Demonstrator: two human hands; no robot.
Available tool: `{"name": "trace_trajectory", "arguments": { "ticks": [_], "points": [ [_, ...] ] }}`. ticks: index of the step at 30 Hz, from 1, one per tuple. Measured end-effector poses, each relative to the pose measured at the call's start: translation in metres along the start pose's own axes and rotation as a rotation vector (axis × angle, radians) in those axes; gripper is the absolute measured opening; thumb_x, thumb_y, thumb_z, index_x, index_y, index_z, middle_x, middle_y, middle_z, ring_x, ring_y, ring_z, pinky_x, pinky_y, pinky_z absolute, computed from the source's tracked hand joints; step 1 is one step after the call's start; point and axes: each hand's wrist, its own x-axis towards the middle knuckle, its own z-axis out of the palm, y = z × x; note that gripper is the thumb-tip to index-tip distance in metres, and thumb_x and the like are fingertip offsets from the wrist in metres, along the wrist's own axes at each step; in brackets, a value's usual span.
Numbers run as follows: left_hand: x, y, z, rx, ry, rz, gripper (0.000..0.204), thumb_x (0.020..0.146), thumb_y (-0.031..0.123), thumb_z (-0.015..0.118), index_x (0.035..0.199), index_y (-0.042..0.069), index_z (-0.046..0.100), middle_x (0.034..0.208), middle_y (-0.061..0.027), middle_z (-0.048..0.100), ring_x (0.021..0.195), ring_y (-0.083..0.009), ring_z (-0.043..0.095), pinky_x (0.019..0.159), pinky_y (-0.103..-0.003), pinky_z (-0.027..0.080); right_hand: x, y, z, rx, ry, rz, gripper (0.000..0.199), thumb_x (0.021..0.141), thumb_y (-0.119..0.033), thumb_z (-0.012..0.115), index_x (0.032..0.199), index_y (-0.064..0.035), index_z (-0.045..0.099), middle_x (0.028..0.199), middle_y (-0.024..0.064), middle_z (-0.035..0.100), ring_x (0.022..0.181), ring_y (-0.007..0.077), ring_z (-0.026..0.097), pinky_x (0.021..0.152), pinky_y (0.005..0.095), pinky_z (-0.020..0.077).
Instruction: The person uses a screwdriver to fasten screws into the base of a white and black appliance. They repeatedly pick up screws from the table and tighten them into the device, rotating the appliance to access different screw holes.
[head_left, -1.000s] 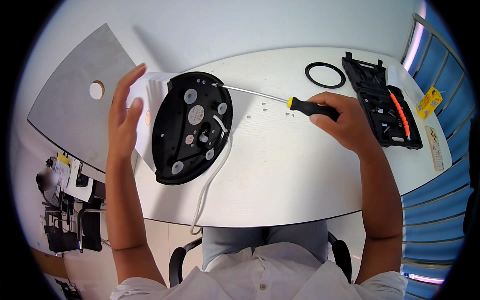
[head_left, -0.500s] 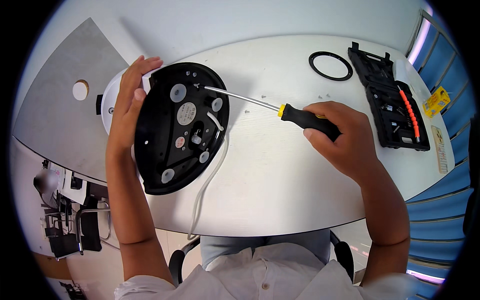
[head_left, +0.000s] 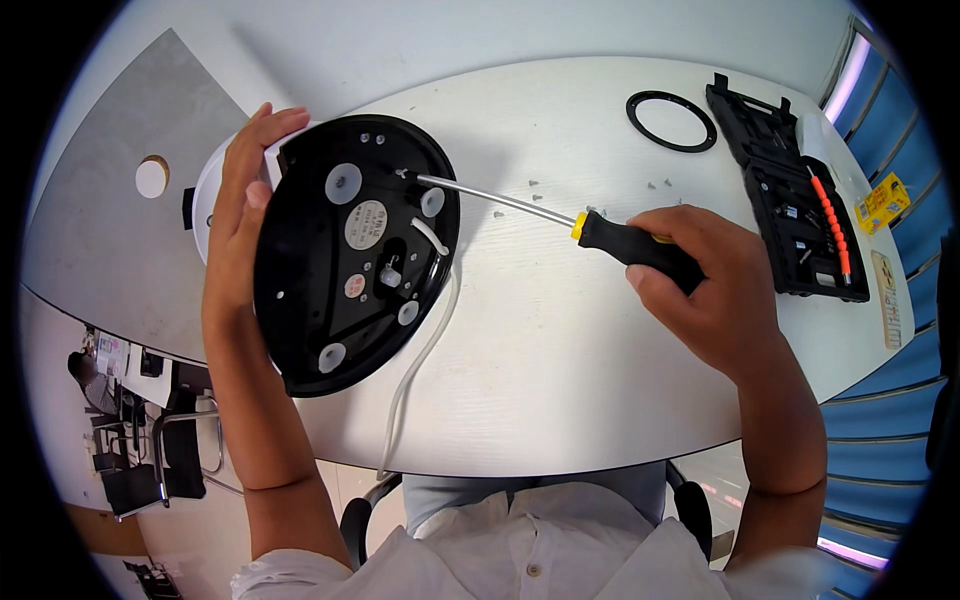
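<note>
The glossy black, rounded appliance base (head_left: pixel 355 265) sits at the left of the white, curved-edged tabletop (head_left: pixel 560 360), underside showing. The left hand (head_left: pixel 237 220), fingers outstretched, lies along its left edge; the right hand (head_left: pixel 718 275) grips a black-and-yellow-handled metal screwdriver (head_left: pixel 612 239) (its tip over the base's upper-right part).

head-worn fisheye faces down, near above the white tabletop (head_left: pixel 560 370)

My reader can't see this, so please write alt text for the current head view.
The right hand holds a screwdriver at the black base of a white appliance; the left hand touches its side. An open toolkit lies on the right.
</note>
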Motion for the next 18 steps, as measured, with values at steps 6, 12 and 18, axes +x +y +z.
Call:
{"name": "trace_trajectory", "arguments": {
  "ticks": [6, 12, 18],
  "points": [
    [-0.004, 0.001, 0.003, -0.031, 0.030, -0.065, 0.069, 0.086, 0.063, 0.037, 0.117, 0.004, 0.055, 0.127, -0.0116, 0.050, 0.136, -0.0343, 0.024, 0.110, -0.046, 0.014, 0.000, 0.000, -0.002, 0.025, -0.021, -0.004, 0.022, 0.068, -0.012, 0.065, 0.088, -0.0032, 0.063, 0.071, 0.0086, 0.060, 0.058, 0.0214, 0.056, 0.054, 0.0300, 0.0437],
    [0.000, -0.003, -0.002, 0.002, -0.016, -0.020, 0.067, 0.087, 0.062, 0.037, 0.118, 0.006, 0.055, 0.128, -0.0103, 0.050, 0.136, -0.0334, 0.024, 0.110, -0.045, 0.015, 0.001, -0.006, -0.014, 0.155, -0.165, 0.069, 0.023, 0.067, -0.013, 0.065, 0.087, -0.0022, 0.064, 0.068, 0.0095, 0.058, 0.056, 0.0200, 0.054, 0.052, 0.0285, 0.0416],
    [0.005, -0.002, 0.001, 0.031, -0.048, -0.074, 0.059, 0.089, 0.055, 0.037, 0.119, 0.008, 0.056, 0.128, -0.0097, 0.050, 0.136, -0.0327, 0.024, 0.109, -0.044, 0.016, -0.003, -0.004, -0.004, 0.190, -0.100, -0.048, 0.023, 0.067, -0.012, 0.066, 0.088, -0.0015, 0.063, 0.070, 0.0094, 0.060, 0.056, 0.0204, 0.055, 0.053, 0.0292, 0.0428]
  ]
}}
